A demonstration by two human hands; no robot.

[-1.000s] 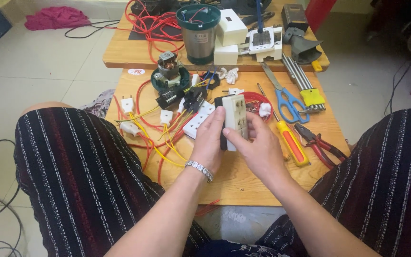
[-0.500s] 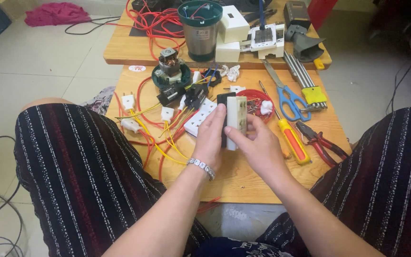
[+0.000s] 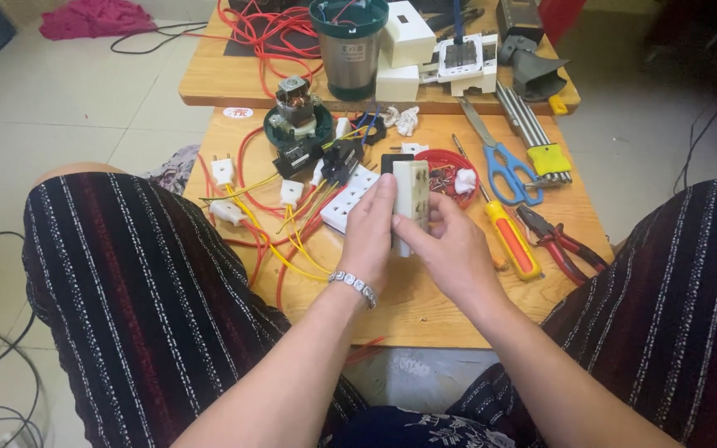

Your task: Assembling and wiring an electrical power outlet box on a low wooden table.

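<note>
Both hands hold a cream rectangular socket block with a black back, upright above a low wooden table. My left hand, with a bead bracelet on its wrist, grips the block's left side. My right hand grips its right side and lower end. Just left of the block lies a white power strip with red and yellow wires running from it.
On the table lie a small motor on a green base, a red round dish, blue-handled scissors, a yellow and red screwdriver, and red pliers. A second table behind holds a green-lidded metal jar and white boxes.
The socket block has turned slightly in my hands and now stands more upright; both hands stay in about the same place over the table.
</note>
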